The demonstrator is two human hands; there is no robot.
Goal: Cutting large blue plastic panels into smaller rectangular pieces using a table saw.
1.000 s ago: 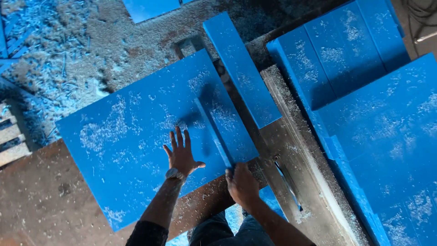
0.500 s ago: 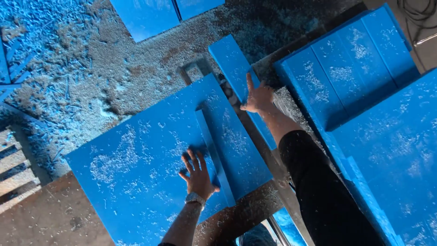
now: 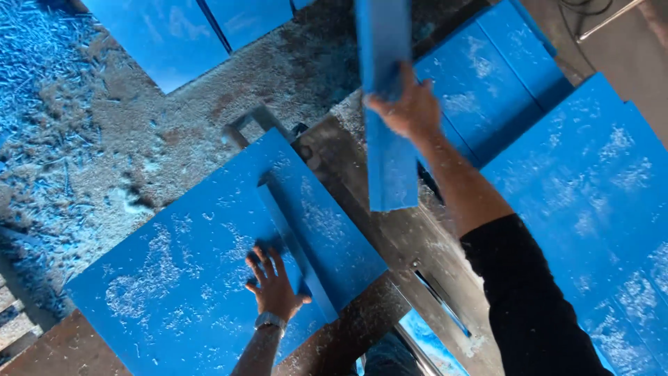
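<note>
Left hand point(image 3: 273, 287) pressed flat, fingers spread, on a large blue panel point(image 3: 181, 278) dusted with pale shavings, just beside a raised blue strip point(image 3: 298, 254) on its surface. Right hand point(image 3: 410, 108) clenched around a narrow blue board point(image 3: 387, 104), held above the worn metal table point(image 3: 390, 237). More blue panels point(image 3: 591, 188) stacked to the right; blue shavings point(image 3: 56, 125) strewn over the floor at left.

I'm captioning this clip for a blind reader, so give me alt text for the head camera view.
Seen from above, the person's right hand grips a narrow blue strip lifted over a dusty work table, while the left hand lies flat, fingers spread, on a large blue board speckled with pale sawdust. More blue panels lie to the right, and blue shavings cover the floor at left.
</note>
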